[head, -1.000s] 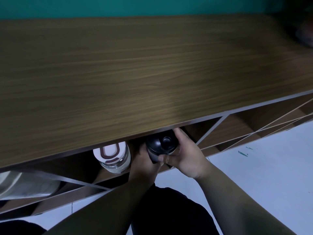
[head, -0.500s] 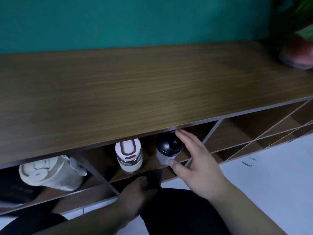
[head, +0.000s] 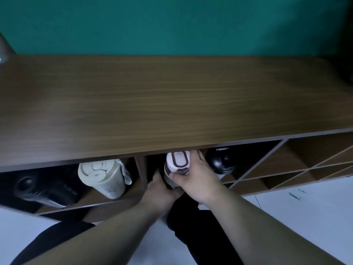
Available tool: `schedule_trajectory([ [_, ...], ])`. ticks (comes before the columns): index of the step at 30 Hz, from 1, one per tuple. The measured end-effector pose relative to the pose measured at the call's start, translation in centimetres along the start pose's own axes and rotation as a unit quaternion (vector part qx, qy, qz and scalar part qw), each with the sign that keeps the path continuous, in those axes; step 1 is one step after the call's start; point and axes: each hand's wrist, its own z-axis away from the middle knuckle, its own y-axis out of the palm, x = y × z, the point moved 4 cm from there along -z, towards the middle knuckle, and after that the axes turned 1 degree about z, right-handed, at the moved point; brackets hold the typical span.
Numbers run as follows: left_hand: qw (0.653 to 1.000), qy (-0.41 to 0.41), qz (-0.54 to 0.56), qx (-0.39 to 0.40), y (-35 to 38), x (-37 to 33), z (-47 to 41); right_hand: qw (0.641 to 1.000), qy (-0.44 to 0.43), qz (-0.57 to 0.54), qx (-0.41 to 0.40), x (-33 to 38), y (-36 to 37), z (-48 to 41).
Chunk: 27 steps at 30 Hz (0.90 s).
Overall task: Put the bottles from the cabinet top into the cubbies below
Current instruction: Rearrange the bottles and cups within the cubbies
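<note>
A clear bottle with a white and brown lid (head: pixel 178 159) stands in the middle cubby, under the wooden cabinet top (head: pixel 172 104). My right hand (head: pixel 198 178) wraps its right side and my left hand (head: pixel 162 190) holds its lower left. A black-lidded bottle (head: pixel 219 161) stands just right of it in the same cubby. The left cubby holds a cream bottle (head: pixel 103 176) and a black bottle (head: pixel 42 186), both leaning.
Empty slanted cubbies (head: pixel 298 161) run off to the right. A dark object (head: pixel 346 71) sits at the top's far right edge. White floor (head: pixel 305 217) lies below, with my dark-clothed legs (head: pixel 191 226) close to the cabinet front.
Both hands left the black-lidded bottle, which now stands alone. They shifted left and closed on the white-lidded bottle. The view moved left, showing the left cubby.
</note>
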Motion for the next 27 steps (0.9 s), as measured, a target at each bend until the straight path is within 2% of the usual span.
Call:
schedule_trajectory([
  [3, 0.999, 0.016, -0.031, 0.006, -0.1, -0.1, -0.6, 1.000, 0.014, -0.002, -0.012, 0.0, 0.3, -0.6],
  [7, 0.999, 0.039, -0.009, 0.012, -0.3, -0.7, -1.2, 0.998, 0.049, -0.036, 0.004, -0.5, 0.7, -1.4],
  [16, 0.998, 0.062, -0.026, 0.007, -0.1, -0.8, -1.4, 0.987, 0.044, -0.158, 0.006, -1.1, 0.9, -1.8],
  [27, 0.998, 0.060, -0.034, 0.014, 0.0, -0.7, -1.7, 0.984, 0.040, -0.174, 0.007, -1.3, 0.7, -1.7],
])
